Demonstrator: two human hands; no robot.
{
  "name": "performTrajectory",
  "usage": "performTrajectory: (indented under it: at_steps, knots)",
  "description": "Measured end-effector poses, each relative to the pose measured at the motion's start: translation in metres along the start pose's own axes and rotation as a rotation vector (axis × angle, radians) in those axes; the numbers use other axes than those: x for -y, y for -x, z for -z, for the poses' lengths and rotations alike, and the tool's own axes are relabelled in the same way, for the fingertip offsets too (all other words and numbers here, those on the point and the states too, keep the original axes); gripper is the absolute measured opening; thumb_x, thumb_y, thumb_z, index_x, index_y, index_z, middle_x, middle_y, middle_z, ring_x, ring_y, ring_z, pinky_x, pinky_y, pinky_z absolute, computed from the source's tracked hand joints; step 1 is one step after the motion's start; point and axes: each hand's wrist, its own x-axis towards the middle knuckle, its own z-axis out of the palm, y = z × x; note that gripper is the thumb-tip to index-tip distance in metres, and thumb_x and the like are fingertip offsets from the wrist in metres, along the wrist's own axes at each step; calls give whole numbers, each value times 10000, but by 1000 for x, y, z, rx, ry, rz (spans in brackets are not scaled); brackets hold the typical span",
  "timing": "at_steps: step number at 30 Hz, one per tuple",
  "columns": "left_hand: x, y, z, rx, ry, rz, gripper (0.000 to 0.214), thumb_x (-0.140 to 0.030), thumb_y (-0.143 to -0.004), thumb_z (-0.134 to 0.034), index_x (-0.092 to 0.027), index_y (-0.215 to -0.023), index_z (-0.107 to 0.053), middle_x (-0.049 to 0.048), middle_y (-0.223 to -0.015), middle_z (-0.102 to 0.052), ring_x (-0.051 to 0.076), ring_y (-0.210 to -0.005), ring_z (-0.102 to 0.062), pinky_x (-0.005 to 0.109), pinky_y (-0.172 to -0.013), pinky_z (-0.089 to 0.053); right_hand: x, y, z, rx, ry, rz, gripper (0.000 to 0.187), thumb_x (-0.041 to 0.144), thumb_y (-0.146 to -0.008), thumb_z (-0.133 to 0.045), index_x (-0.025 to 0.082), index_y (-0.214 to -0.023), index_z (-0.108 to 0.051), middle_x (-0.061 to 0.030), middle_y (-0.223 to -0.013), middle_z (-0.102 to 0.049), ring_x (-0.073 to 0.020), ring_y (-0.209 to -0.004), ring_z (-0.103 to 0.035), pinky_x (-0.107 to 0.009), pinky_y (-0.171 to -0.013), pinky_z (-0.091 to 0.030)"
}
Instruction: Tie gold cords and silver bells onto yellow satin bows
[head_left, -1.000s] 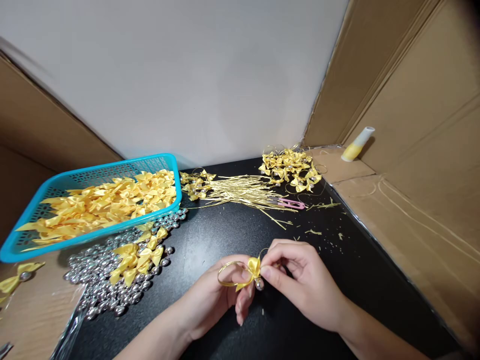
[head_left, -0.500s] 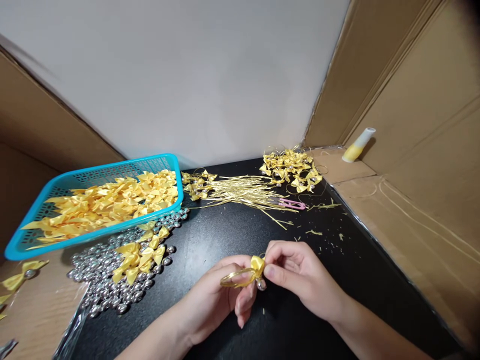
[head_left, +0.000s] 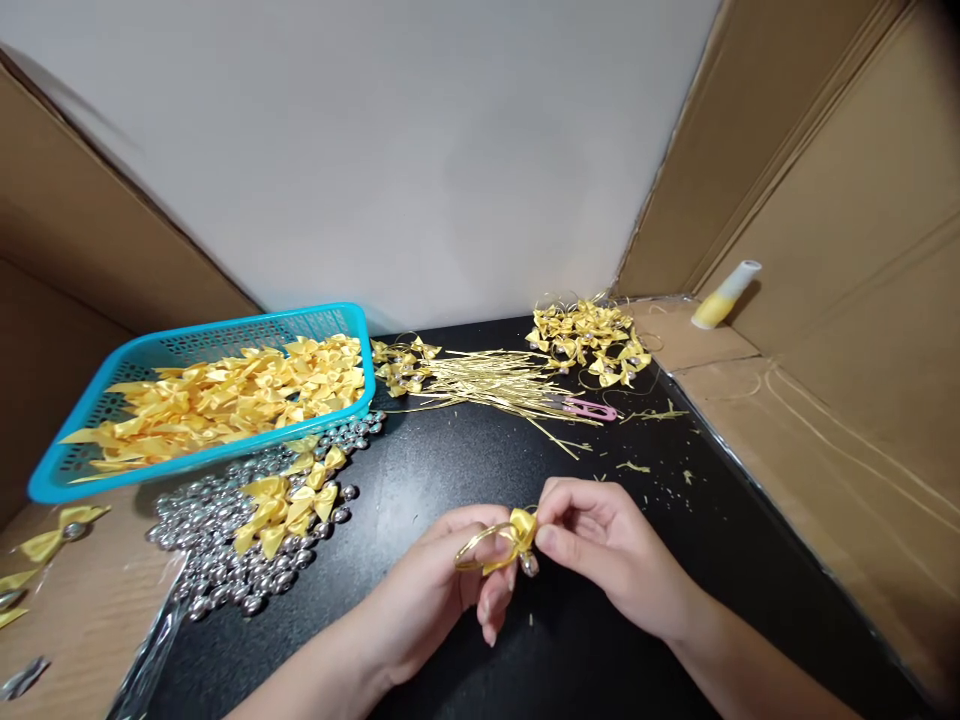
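A small yellow ribbon bow (head_left: pixel 520 532) with a silver bell under it and a loop of gold cord (head_left: pixel 480 549) is pinched between both hands over the black table. My left hand (head_left: pixel 442 590) grips the cord loop from the left, fingers curled. My right hand (head_left: pixel 607 550) pinches the bow and the cord end from the right.
A blue basket (head_left: pixel 112 375) full of yellow bows stands at the left. Silver bells (head_left: pixel 217 540) and loose bows lie beside it. Gold cords (head_left: pixel 495 385), pink scissors (head_left: pixel 589 408) and a heap of finished bows (head_left: pixel 589 340) lie at the back. Cardboard walls stand around; a yellow tube (head_left: pixel 724 296) lies at the right.
The hands have kept working the cord at the bow; the loop has grown a little smaller and lies flatter. The view has shifted slightly to the left.
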Motion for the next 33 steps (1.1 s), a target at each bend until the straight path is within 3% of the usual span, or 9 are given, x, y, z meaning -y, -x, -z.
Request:
performTrajectory:
  at_steps: [6, 13, 21, 28, 33]
  knots:
    - [0, -1, 0, -16, 22, 30, 203, -318, -671, -674, -135, -612, -607, -47, -391, -439, 66, -365, -341, 176, -383, -382, 7, 2, 1, -32, 222, 63, 131, 231, -839, -623, 159, -730, -639, -3, -698, -541, -117, -633, -503, -254, -594, -404]
    - [0, -2, 0, -7, 51, 53, 163, -281, -646, -678, -145, -624, -592, -58, -385, -424, 67, -366, -315, 185, -391, -372, 11, 3, -2, -48, 317, 81, 115, 177, -820, -620, 160, -709, -645, 5, -673, -544, -101, -598, -471, -235, -550, -371]
    - [1, -3, -1, 22, 65, 65, 146, -272, -691, -652, -149, -628, -605, -68, -378, -388, 66, -357, -271, 186, -394, -362, 9, 3, -5, -58, 296, 55, 121, 186, -816, -620, 158, -700, -642, 1, -669, -551, -108, -596, -494, -241, -547, -380]
    - [2, -4, 2, 27, 85, 34, 144, -278, -721, -639, -156, -672, -583, -86, -418, -352, 63, -387, -220, 174, -407, -324, 2, 0, -4, -139, 201, 64, 56, 206, -799, -658, 168, -762, -674, -15, -739, -616, -129, -688, -577, -250, -652, -467]
    - [2, -4, 4, 12, 94, -4, 147, -284, -721, -638, -158, -679, -576, -87, -424, -366, 63, -387, -227, 174, -412, -316, -3, 0, 3, -130, 146, 34, 131, 297, -820, -657, 166, -835, -660, -26, -783, -628, -140, -725, -589, -268, -697, -486]
